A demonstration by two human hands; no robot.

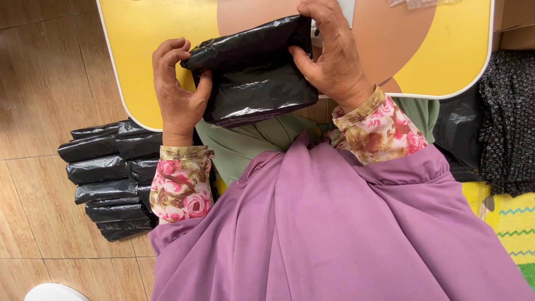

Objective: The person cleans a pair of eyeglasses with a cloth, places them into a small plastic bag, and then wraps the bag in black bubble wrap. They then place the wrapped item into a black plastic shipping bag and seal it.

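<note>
A flat parcel wrapped in glossy black plastic (253,78) rests at the near edge of a small yellow table (451,56). My left hand (175,92) grips its left end, thumb pressed against the side and fingers curled over the top corner. My right hand (334,53) holds the right end, fingers over the far edge and thumb on the top face. Both forearms wear floral sleeves. The plastic's top flap is folded over toward me.
A stack of several black-wrapped parcels (108,178) lies on the wooden floor to my left. Black bubble wrap (510,122) and black plastic (460,131) sit to the right. Clear plastic (423,3) is at the table's far edge. Purple cloth covers my lap.
</note>
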